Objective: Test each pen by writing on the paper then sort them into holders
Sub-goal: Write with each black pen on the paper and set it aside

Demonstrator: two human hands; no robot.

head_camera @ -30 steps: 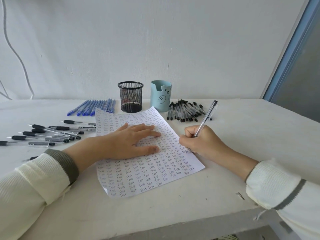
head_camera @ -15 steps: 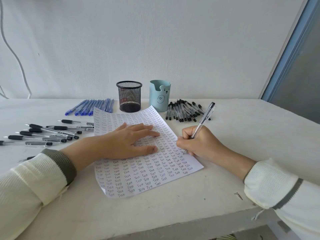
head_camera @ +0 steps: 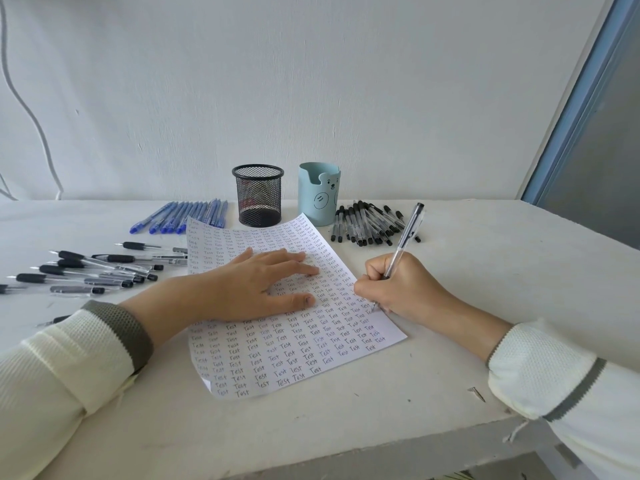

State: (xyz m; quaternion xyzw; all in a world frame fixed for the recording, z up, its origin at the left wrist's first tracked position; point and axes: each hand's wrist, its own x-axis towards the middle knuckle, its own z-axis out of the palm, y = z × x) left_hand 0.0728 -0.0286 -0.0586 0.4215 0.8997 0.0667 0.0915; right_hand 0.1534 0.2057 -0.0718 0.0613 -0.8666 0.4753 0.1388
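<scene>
— Where does the paper point(head_camera: 277, 358) lie?

— Flat on the white surface point(head_camera: 485, 271), turned a little askew, with nearly all of it filled with rows of the word "Test".

— And the person's hands?

— The left hand point(head_camera: 256, 289) rests on the middle of the paper, palm down, fingers straight and slightly spread. The right hand point(head_camera: 401, 285) sits at the paper's right edge, fingers curled tight round a clear pen point(head_camera: 405, 237). The pen's tip meets the paper close to that edge, and its black-clipped top leans up and away from the paper.

— Where are the holders?

— Both stand just beyond the paper's far edge. The black mesh holder point(head_camera: 258, 195) is to the left and the pale blue holder point(head_camera: 318, 194) with a bear face is to the right, near each other but not touching.

— And the other pens?

— A row of blue pens point(head_camera: 180, 216) lies beyond the paper's far left corner. A heap of black-capped pens point(head_camera: 370, 225) lies beyond its far right corner, beside the pale blue holder. To the paper's left, black-grip pens point(head_camera: 93, 268) lie scattered.
</scene>
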